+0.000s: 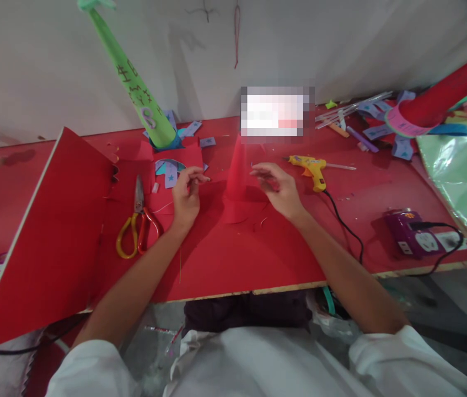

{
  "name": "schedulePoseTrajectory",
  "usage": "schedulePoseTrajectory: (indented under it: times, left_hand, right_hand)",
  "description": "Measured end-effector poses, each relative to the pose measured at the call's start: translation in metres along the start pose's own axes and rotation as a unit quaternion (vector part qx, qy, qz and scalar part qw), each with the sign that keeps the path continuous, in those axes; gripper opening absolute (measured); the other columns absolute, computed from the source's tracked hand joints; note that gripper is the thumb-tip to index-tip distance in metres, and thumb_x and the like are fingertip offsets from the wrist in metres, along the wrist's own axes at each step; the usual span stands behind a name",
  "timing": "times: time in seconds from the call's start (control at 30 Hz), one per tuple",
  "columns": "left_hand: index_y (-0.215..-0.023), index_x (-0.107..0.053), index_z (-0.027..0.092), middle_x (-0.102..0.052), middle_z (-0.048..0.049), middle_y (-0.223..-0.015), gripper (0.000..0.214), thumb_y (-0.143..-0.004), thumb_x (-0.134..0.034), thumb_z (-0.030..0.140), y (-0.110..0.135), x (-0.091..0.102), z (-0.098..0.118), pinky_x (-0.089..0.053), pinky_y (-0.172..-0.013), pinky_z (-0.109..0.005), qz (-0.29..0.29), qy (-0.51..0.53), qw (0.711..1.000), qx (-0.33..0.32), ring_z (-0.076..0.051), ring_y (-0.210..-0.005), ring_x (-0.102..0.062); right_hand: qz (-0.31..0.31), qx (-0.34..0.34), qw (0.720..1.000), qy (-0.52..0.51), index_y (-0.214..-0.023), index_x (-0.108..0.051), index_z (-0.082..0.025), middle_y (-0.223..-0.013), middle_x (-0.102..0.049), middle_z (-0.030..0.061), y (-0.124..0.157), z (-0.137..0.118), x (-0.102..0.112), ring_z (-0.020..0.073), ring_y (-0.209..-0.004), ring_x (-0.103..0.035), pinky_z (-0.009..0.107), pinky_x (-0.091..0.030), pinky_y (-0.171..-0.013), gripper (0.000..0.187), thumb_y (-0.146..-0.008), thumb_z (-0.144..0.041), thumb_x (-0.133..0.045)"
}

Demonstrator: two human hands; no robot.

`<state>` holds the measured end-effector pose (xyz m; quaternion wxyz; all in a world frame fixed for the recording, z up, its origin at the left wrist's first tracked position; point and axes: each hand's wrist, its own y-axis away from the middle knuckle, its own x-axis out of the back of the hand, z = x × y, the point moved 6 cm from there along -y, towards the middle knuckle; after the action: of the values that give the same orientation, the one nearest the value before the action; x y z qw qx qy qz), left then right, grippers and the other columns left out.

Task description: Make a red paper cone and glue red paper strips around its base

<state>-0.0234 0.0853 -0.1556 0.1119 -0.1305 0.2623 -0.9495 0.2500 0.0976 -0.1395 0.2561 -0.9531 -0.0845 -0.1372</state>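
A red paper cone [237, 173] stands upright on the red table between my two hands, with a flared piece at its base. My left hand [187, 196] is held to the left of it, fingers loosely bent and nothing seen in them. To the right, my right hand [279, 190] has its fingers apart, pointing at the cone without touching it. Beyond my right hand lies a yellow glue gun [310, 168] with a clear glue stick in its back. Scissors [137, 220] with one yellow and one red handle rest near my left forearm.
A red panel [47, 237] stands at the left. Behind my left hand, a tall green decorated cone [134, 82] rises among blue paper pieces. A purple power box [411, 234], glue sticks [355, 110] and another red cone [452, 85] are on the right. A blurred phone-like rectangle [272, 113] is behind.
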Motion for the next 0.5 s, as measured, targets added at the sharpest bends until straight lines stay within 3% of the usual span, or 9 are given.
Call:
schedulePoseTrajectory:
  times: [0.2, 0.33, 0.5]
  left_hand:
    - [-0.117, -0.066, 0.029, -0.072, -0.0030, -0.105, 0.024, -0.108, -0.057, 0.050, -0.002, 0.006, -0.003, -0.060, -0.088, -0.041, 0.038, 0.015, 0.999, 0.010, -0.019, -0.081, -0.075]
    - [-0.119, -0.066, 0.032, -0.069, -0.0040, -0.108, 0.020, -0.106, -0.061, 0.047, -0.003, 0.011, -0.007, -0.059, -0.090, -0.040, 0.054, -0.018, 0.998, 0.020, -0.021, -0.093, -0.074]
    - [-0.123, -0.067, 0.028, -0.070, -0.0088, -0.117, 0.021, -0.107, -0.056, 0.035, -0.008, 0.014, 0.000, -0.056, -0.098, -0.045, 0.028, -0.121, 0.992, -0.017, -0.025, -0.107, -0.068]
  right_hand:
    - [-0.088, 0.011, 0.995, 0.044, -0.154, -0.056, -0.033, -0.159, -0.062, 0.0084, 0.003, 0.005, -0.029, 0.0326, -0.145, -0.061, 0.058, -0.049, -0.124, 0.069, -0.091, -0.045, -0.082]
    - [-0.096, -0.013, 0.991, 0.091, -0.146, -0.064, -0.030, -0.147, -0.071, 0.0094, 0.004, 0.016, -0.043, 0.0341, -0.139, -0.065, 0.060, -0.051, -0.121, 0.060, -0.090, -0.041, -0.082]
    - [-0.048, -0.016, 0.994, 0.097, -0.139, -0.068, -0.027, -0.141, -0.074, 0.0111, 0.003, 0.011, -0.030, 0.0350, -0.132, -0.069, 0.059, -0.054, -0.118, 0.055, -0.090, -0.048, -0.082]
